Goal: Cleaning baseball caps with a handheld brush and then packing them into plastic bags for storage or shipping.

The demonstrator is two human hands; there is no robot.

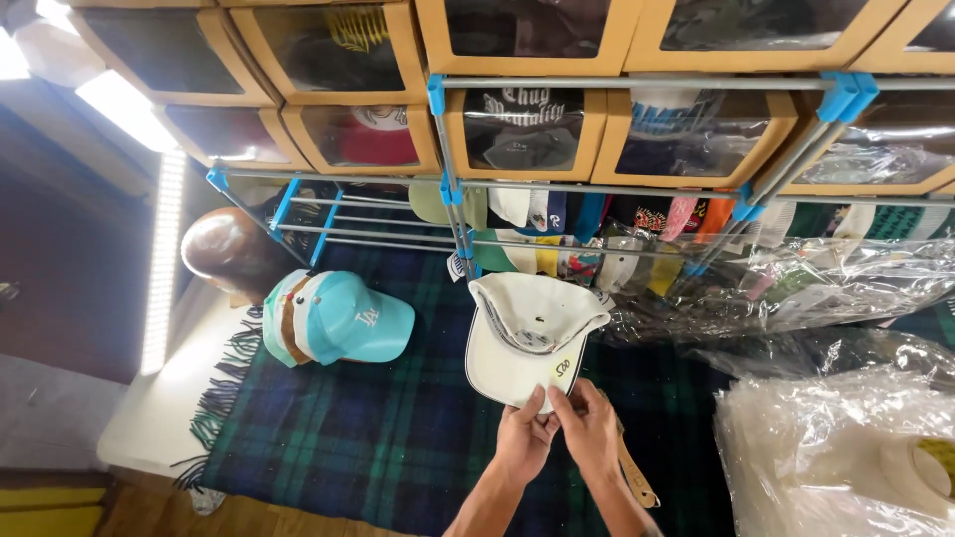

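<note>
1. Head view looks down on a tabletop [149, 418] draped with a dark blue-and-green plaid blanket [378, 438], fringed along its left edge.
2. Both hands meet at the near edge of a white cap [527, 338], which lies upside down on the blanket near the middle of the view, its brim pointing toward the person and its hollow inside facing up.
3. Left hand [523, 441] has its grip closed on the brim's edge – thumb on top, fingers tucked beneath.
4. Right hand [589, 428] pinches the same edge just beside the left, its grip closed on the brim as well; the two hands touch each other.
5. A small dark mark shows on the underside of the brim, just above the fingertips – too small to make out.
6. To the left, apart from the white cap, a turquoise cap [343, 318] sits on the blanket with other caps nested behind it.
7. Farther left, a glossy brown mannequin head [224, 251] stands at the blanket's far corner.
8. A tan strap [637, 477] lies on the blanket beside the right wrist.
9. At the right, crinkled clear plastic bags [826, 447] are heaped up, reaching back toward the shelves.
10. Behind everything rises a rack of grey rails with blue joints [453, 194], bearing tan boxes with clear windows [522, 129] that show caps inside; more caps hang in a row under the lower rail.
</note>
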